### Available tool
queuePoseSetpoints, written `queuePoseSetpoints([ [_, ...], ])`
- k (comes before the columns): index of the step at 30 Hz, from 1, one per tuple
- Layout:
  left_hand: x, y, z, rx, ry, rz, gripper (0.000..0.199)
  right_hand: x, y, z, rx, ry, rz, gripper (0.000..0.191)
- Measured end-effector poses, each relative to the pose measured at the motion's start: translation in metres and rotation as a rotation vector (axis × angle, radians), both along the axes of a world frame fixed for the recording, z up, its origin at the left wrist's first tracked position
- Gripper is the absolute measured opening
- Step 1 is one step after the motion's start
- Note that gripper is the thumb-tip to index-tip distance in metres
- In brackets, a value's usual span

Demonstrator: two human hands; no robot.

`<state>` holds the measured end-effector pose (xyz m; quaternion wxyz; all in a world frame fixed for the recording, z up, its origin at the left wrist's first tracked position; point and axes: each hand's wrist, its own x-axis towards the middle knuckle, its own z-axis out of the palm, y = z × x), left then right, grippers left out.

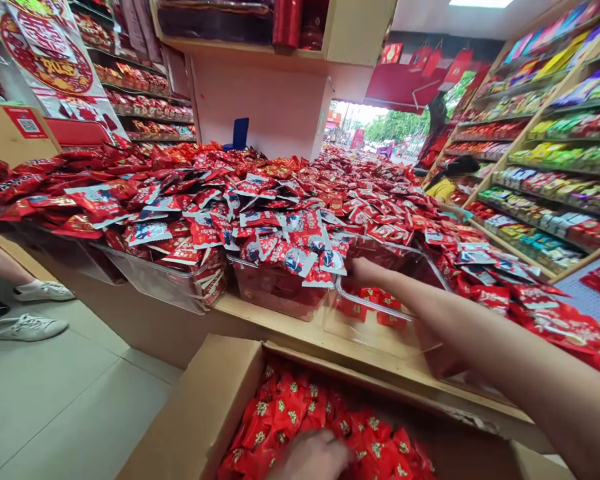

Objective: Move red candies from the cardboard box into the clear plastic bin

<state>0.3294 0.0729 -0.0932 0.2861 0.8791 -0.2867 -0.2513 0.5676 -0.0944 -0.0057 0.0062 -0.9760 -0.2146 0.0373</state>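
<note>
An open cardboard box (215,407) at the bottom holds many small red packets (285,400) with gold characters. My left hand (313,457) is down on these packets, blurred, its fingertips hidden among them. My right arm reaches in from the right, and my right hand (363,272) is at the left side of a clear plastic bin (380,310) on the wooden counter. Its fingers are largely out of sight. A few red packets (373,297) lie low in that bin. Just left of it, another clear bin (280,293) is heaped with red and white packets (295,250).
Heaped packets (155,200) cover the counter (300,333). Packed shelves (545,173) line the right, with a person in yellow (443,189) beside them. At left, someone's leg and white shoes (27,327) stand on the tiled floor (90,400). A cabinet (353,33) overhangs the counter.
</note>
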Motion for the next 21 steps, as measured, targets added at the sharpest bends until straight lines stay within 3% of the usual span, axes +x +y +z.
queuePoseSetpoints([
  [4, -0.005, 0.008, -0.003, 0.008, -0.176, 0.137, 0.028, -0.039, -0.005, 0.054, 0.169, -0.182, -0.069, 0.02],
  [6, -0.006, 0.01, -0.009, 0.071, -0.209, 0.187, 0.027, -0.087, -0.007, 0.073, 0.375, -0.366, -0.103, 0.023],
  [7, -0.006, 0.01, -0.011, 0.088, -0.218, 0.2, 0.025, -0.117, -0.007, 0.074, 0.504, -0.443, -0.088, 0.022],
  [9, -0.005, 0.01, -0.013, 0.098, -0.236, 0.198, 0.022, -0.181, -0.003, 0.054, 0.65, -0.388, 0.031, 0.017],
  [11, -0.005, 0.008, -0.012, 0.096, -0.248, 0.192, 0.02, -0.235, 0.003, 0.01, 0.586, -0.038, 0.143, 0.015],
  [12, -0.005, 0.007, -0.012, 0.096, -0.251, 0.195, 0.019, -0.254, 0.005, -0.017, 0.527, 0.081, 0.134, 0.015],
  [14, -0.005, 0.004, -0.01, 0.094, -0.253, 0.196, 0.02, -0.275, 0.007, -0.067, 0.447, 0.24, 0.098, 0.023],
  [16, -0.006, 0.002, -0.009, 0.084, -0.246, 0.193, 0.019, -0.281, 0.004, -0.1, 0.412, 0.313, 0.028, 0.027],
  [18, -0.008, 0.0, -0.008, 0.066, -0.229, 0.204, 0.018, -0.279, 0.0, -0.114, 0.439, 0.354, -0.037, 0.031],
  [21, -0.008, -0.001, -0.008, -0.041, -0.226, 0.276, 0.019, -0.277, -0.007, -0.115, 0.586, 0.371, -0.111, 0.039],
])
